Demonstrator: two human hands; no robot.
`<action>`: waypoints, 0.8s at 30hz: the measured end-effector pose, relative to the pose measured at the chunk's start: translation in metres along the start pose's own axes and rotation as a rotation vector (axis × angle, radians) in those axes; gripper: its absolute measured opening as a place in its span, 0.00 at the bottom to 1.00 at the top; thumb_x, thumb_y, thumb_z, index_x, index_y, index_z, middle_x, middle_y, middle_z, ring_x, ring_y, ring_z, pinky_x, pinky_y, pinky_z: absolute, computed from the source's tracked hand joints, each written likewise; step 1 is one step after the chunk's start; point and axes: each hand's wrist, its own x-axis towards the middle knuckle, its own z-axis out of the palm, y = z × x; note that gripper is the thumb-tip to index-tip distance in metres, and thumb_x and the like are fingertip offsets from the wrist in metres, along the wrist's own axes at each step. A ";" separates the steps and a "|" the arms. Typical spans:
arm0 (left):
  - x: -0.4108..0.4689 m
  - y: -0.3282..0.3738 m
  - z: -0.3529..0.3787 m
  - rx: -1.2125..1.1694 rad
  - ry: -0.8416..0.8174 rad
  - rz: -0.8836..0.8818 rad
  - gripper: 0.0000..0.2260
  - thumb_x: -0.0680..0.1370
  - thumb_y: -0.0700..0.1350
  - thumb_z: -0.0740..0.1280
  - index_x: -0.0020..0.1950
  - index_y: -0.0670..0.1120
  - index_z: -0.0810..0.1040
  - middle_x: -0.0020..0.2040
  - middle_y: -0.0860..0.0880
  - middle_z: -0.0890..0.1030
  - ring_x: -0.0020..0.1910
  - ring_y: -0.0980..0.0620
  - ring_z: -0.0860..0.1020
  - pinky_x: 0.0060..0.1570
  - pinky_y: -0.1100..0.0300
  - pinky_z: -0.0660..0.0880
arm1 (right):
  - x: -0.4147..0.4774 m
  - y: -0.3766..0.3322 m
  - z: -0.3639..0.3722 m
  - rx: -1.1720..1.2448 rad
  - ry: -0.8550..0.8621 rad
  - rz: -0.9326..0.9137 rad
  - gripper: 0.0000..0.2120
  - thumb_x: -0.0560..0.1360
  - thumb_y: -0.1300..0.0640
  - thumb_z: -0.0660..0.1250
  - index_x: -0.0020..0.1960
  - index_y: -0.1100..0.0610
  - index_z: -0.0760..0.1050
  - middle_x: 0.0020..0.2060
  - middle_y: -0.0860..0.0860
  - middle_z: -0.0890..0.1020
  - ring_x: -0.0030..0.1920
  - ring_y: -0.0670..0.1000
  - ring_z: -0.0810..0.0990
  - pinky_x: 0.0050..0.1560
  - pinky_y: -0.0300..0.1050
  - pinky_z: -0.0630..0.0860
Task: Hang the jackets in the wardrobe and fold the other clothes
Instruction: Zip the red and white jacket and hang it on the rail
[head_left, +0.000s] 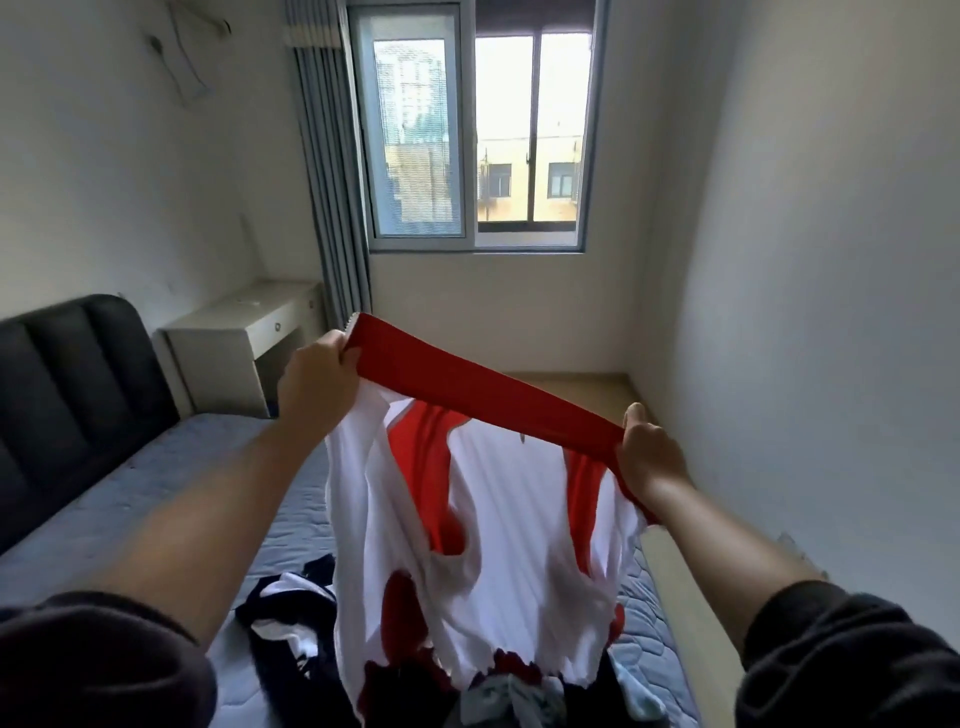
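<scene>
I hold a red and white jacket (483, 545) up in the air over the bed. Its red band is stretched between my hands. My left hand (317, 382) grips the band's left end, where a white zip edge shows. My right hand (649, 457) grips the band's right end. The white body of the jacket hangs down and its lower edge reaches a pile of clothes (311, 639) on the mattress, dark blue and white pieces among them. No wardrobe is in view.
The bed (156, 519) has a blue quilted mattress and a dark padded headboard (67, 384) at the left. A white desk (239, 338) stands in the far left corner beside grey curtains (332, 208). A window (478, 130) is ahead. A white wall runs along the right.
</scene>
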 end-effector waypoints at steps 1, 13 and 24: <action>-0.003 0.001 -0.005 0.029 -0.030 0.013 0.14 0.79 0.42 0.63 0.34 0.46 0.64 0.30 0.49 0.69 0.34 0.46 0.70 0.37 0.54 0.65 | -0.006 -0.001 0.000 0.023 -0.001 0.066 0.08 0.77 0.64 0.54 0.54 0.61 0.68 0.47 0.61 0.80 0.48 0.63 0.79 0.44 0.49 0.73; -0.062 -0.003 -0.065 -0.844 -0.447 -0.319 0.07 0.79 0.34 0.61 0.47 0.45 0.73 0.37 0.44 0.77 0.29 0.53 0.79 0.26 0.60 0.77 | -0.073 -0.077 -0.084 1.148 -0.076 0.382 0.14 0.76 0.64 0.53 0.39 0.58 0.75 0.24 0.53 0.70 0.24 0.50 0.69 0.23 0.38 0.69; -0.056 0.044 0.001 -0.799 -0.528 -0.639 0.11 0.75 0.31 0.57 0.37 0.40 0.73 0.21 0.45 0.78 0.18 0.51 0.77 0.19 0.62 0.75 | -0.052 -0.092 -0.050 1.349 -0.287 0.385 0.16 0.78 0.64 0.48 0.41 0.62 0.72 0.21 0.53 0.79 0.21 0.50 0.79 0.23 0.35 0.74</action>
